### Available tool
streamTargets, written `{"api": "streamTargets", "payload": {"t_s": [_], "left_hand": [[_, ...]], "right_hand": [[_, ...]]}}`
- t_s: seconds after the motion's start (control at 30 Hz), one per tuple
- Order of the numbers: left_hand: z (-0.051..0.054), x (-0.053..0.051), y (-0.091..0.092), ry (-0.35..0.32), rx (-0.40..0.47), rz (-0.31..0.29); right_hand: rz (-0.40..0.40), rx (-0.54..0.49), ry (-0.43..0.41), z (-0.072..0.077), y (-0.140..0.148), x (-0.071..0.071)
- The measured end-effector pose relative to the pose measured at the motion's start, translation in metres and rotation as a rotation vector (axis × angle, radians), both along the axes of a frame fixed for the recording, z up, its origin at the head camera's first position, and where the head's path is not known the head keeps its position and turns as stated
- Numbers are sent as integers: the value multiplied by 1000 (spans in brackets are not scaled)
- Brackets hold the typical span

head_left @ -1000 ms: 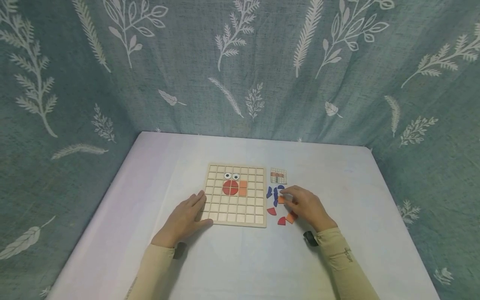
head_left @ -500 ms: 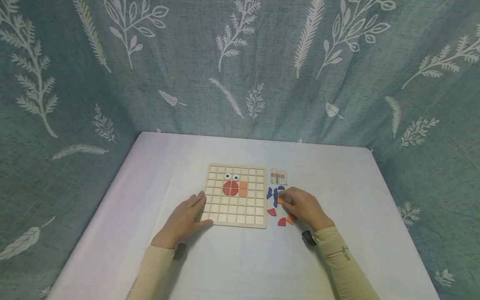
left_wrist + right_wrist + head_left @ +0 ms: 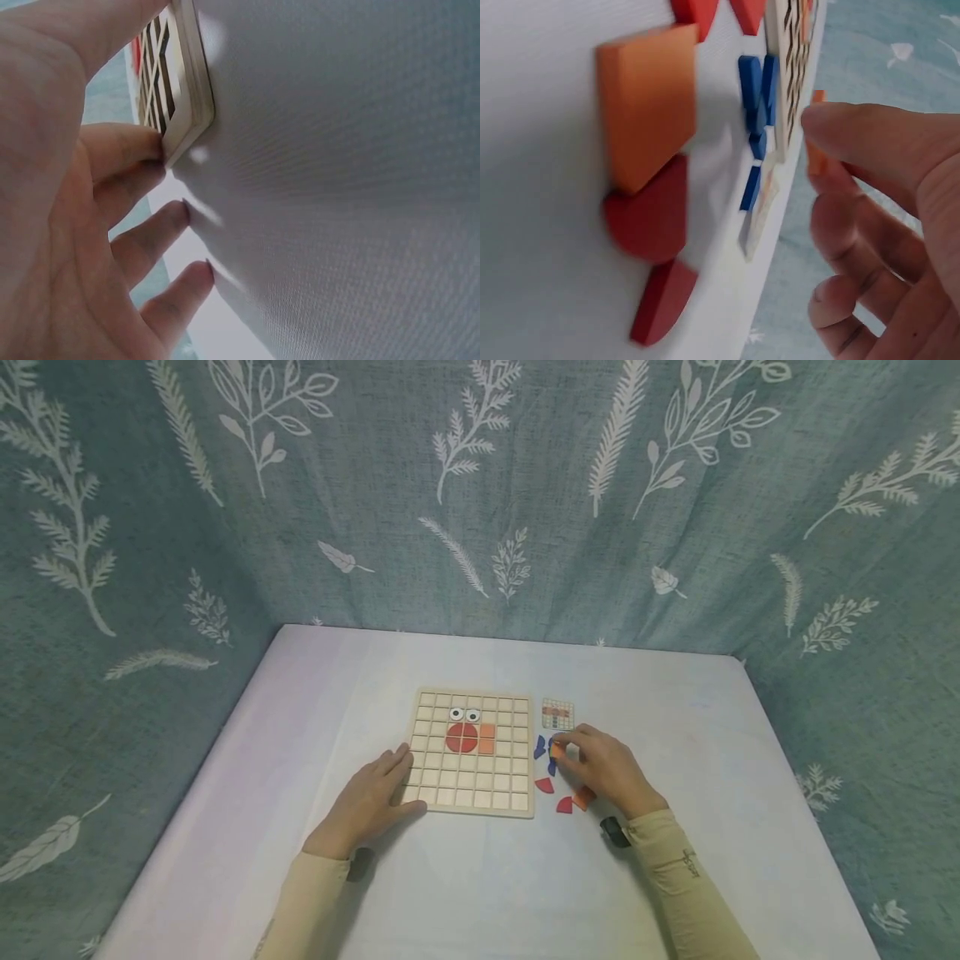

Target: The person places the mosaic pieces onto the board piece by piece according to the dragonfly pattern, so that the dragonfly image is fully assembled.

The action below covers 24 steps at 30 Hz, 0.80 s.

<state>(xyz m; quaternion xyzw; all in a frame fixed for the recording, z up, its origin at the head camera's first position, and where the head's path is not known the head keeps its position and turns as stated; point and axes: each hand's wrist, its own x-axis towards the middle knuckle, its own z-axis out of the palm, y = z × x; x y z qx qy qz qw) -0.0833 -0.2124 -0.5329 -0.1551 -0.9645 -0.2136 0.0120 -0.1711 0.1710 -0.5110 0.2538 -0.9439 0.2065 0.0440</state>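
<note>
A wooden grid board (image 3: pixel 468 785) lies on the white table, bearing two eye pieces (image 3: pixel 464 715), a red circle (image 3: pixel 461 737) of quarter pieces and two orange squares (image 3: pixel 487 739). My left hand (image 3: pixel 366 802) rests at the board's left edge and near corner, fingers spread. To the right of the board my right hand (image 3: pixel 609 768) pinches an orange piece (image 3: pixel 557 750) between thumb and fingers, above several blue pieces (image 3: pixel 540 747). In the right wrist view the pinched orange piece (image 3: pixel 817 154) is off the table, partly hidden by the thumb.
A small patterned card (image 3: pixel 558 714) lies behind the blue pieces. Red pieces (image 3: pixel 544 786) and another orange piece (image 3: pixel 582 797) lie nearer me, the latter beside my right wrist. A leaf-patterned curtain (image 3: pixel 480 527) stands around the table (image 3: pixel 480 885).
My right hand has closed its thumb and fingers on the orange piece, lifted it and moved slightly left. My left hand has stayed in place.
</note>
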Motion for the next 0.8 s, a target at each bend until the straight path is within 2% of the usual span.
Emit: {"api": "streamTargets", "payload": {"t_s": [0.2, 0.33, 0.63, 0.8], "left_hand": [[-2, -1, 1, -16, -3, -4], [-3, -1, 0, -9, -11, -6], [1, 0, 1, -11, -17, -9], [4, 0, 1, -5, -22, -4]], "right_hand": [[128, -107, 143, 1, -11, -4], [185, -134, 214, 1, -21, -8], [222, -169, 192, 4, -48, -13], [267, -175, 218, 8, -68, -19]]}}
